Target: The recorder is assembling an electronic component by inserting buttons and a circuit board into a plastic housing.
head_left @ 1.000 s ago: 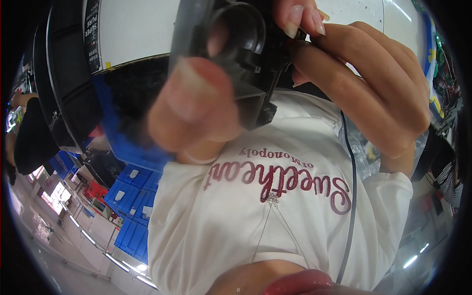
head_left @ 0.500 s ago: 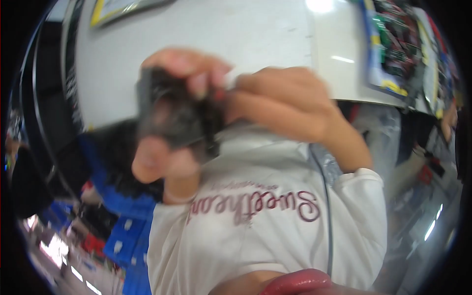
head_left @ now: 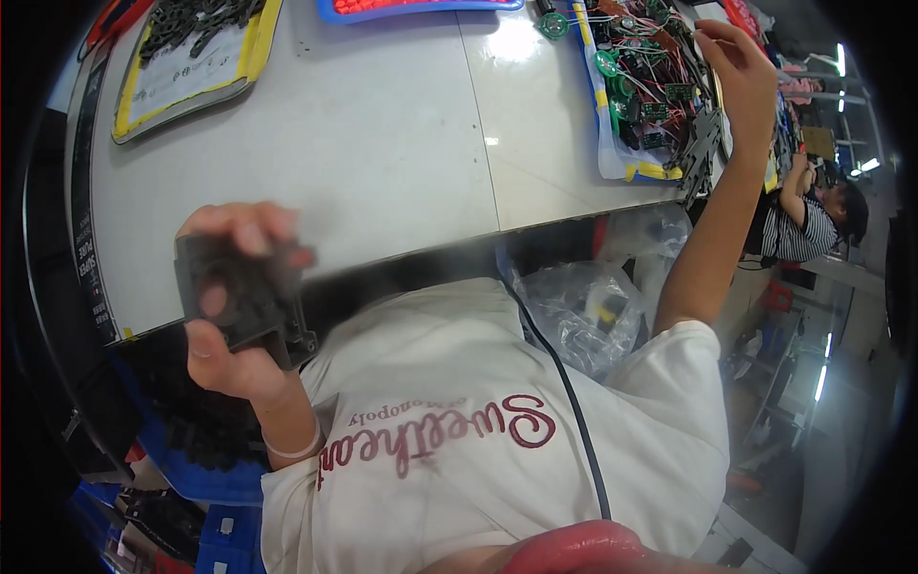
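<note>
My left hand (head_left: pixel 234 371) grips a dark grey plastic housing (head_left: pixel 251 311), hollow and box-like, in front of my body at the left near the table edge. Its fingers curl over the far side and the thumb presses the near side; motion smears the fingertips. My right hand (head_left: pixel 751 91) is stretched out to the far right, beside a blue-and-yellow-edged tray (head_left: pixel 602 124) of green circuit boards (head_left: pixel 655 110) with wires. Its fingers are bent but apart, with nothing visible in them. Dark flat plastic pieces (head_left: pixel 703 153) lie along the tray's right side, below that hand.
The white table (head_left: pixel 382 124) stretches ahead. A yellow-edged tray (head_left: pixel 258 57) of dark parts stands far left, a blue bin (head_left: pixel 421 14) of red pieces at the back. A blue crate (head_left: pixel 220 483) with black parts sits low left. Plastic bags (head_left: pixel 583 306) hang below the table; a co-worker (head_left: pixel 813 215) is far right.
My right hand has left the housing and reached out to the far right by the tray. My left hand, still holding the housing, now appears farther left and lower. The view has shifted.
</note>
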`<state>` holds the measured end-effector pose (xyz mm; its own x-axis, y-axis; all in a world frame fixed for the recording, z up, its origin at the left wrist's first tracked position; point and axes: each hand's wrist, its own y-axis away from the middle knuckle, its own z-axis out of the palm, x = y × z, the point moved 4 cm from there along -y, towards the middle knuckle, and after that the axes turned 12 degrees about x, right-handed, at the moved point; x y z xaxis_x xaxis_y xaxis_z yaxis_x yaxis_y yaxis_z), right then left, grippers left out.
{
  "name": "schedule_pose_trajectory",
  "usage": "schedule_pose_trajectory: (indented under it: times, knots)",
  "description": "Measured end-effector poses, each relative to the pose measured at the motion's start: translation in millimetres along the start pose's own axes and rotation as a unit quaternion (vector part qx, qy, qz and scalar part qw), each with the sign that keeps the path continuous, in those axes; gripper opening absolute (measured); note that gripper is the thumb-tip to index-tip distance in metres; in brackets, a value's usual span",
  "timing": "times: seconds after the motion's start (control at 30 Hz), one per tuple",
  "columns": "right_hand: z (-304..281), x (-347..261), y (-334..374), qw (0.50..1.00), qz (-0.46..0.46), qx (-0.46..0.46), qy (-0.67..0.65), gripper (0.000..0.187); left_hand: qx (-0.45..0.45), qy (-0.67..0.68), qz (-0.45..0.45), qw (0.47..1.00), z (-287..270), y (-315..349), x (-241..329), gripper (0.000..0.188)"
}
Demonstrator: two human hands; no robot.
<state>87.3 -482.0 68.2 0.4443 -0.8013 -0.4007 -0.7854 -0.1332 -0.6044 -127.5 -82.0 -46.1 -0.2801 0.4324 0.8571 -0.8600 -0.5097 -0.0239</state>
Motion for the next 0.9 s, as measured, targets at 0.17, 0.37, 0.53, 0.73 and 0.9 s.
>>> schedule_pose_trajectory:
  times: [0.17, 0.37, 0.53, 0.73, 0.9]
  knots:
    - [54, 5, -18, 0.953, -0.139, -0.216, 0.162, 0.017, 0.0, -0.015, -0.007, 1.0, 3, 0, -2, 0.073]
    - [20, 16, -40, 0.981, -0.056, -0.141, 0.12, 0.015, 0.017, -0.018, -0.001, 1.0, -19, -3, 5, 0.07]
    - [-28, -5, -53, 0.998, 0.04, -0.04, -0.012, 0.027, 0.017, 0.017, -0.027, 0.999, -26, -9, 4, 0.066]
    - [-25, -12, -36, 0.949, 0.139, -0.282, 0.0, 0.026, 0.001, 0.055, -0.042, 0.998, -27, -11, 5, 0.057]
    - [-24, -1, -9, 0.918, 0.179, -0.321, -0.149, 0.024, 0.024, 0.063, -0.049, 0.997, -41, -11, 3, 0.06]
